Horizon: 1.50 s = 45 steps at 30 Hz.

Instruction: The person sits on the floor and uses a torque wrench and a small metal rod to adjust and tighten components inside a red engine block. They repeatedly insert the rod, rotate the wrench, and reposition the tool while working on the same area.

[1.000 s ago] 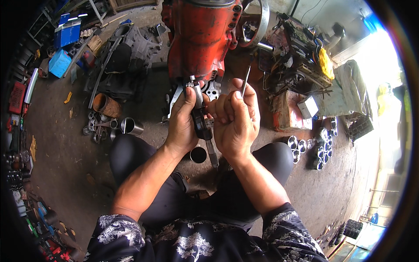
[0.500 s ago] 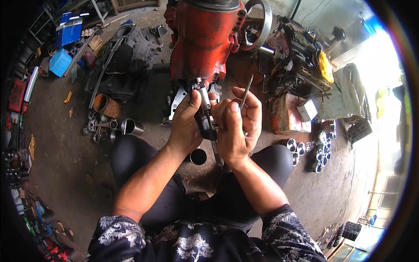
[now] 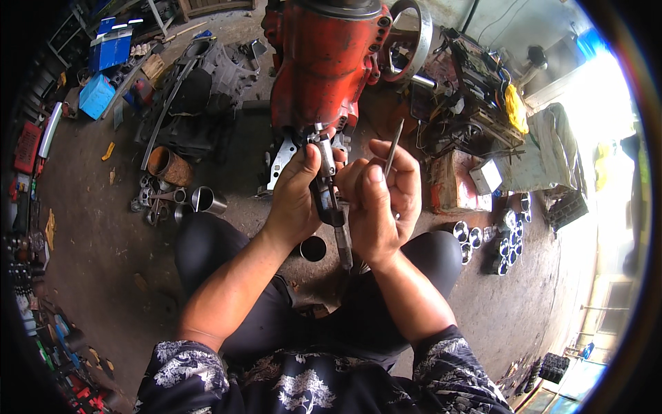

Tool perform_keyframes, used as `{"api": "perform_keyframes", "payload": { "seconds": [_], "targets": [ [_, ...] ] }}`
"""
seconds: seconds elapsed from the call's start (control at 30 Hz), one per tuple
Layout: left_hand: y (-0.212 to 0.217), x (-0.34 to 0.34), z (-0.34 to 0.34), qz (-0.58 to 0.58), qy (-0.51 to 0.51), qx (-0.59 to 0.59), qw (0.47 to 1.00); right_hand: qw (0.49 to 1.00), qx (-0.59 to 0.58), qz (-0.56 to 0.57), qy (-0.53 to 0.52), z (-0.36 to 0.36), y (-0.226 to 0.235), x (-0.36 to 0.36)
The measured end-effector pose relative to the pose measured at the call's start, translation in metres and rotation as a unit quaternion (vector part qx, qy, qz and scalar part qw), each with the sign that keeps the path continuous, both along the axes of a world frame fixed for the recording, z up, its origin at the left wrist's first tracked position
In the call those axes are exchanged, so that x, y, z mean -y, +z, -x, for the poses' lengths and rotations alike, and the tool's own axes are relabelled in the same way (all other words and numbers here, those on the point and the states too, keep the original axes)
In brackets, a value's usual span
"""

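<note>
1 head view, fisheye, looking steeply down, close over hands (image 3: 345, 200), workshop floor (image 3: 103, 276) around.

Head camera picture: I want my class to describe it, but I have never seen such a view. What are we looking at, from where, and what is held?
The camera sits on a person's head and looks down, so the round, bent edges come from its wide lens. The person squats on a dirty workshop floor. The left hand grips a caliper-like measuring tool. The right hand pinches a thin metal rod upright. Ahead stands a red engine block. Metal cylinders and other parts lie around.
</note>
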<state>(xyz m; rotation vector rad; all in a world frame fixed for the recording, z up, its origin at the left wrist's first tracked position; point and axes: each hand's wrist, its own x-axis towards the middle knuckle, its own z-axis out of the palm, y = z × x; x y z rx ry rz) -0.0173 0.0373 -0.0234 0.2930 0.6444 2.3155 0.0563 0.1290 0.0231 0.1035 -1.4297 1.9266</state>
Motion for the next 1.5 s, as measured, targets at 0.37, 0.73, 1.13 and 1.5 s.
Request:
{"api": "perform_keyframes", "payload": {
  "seconds": [0.37, 0.73, 1.13, 1.5],
  "targets": [
    [0.008, 0.0, -0.001, 0.011, 0.012, 0.007, 1.0, 0.999, 0.02, -0.031, -0.021, 0.003, 0.004, 0.001],
    [0.007, 0.001, 0.001, 0.023, 0.015, -0.002, 1.0, 0.996, -0.001, 0.093, 0.003, 0.011, 0.001, -0.005],
    [0.008, 0.0, -0.001, 0.001, 0.004, -0.013, 1.0, 0.956, -0.031, -0.279, -0.082, -0.002, -0.007, 0.002],
    [0.012, 0.002, -0.002, 0.027, 0.006, 0.003, 1.0, 0.999, -0.034, 0.033, 0.008, 0.007, 0.0, -0.005]
  ]
}}
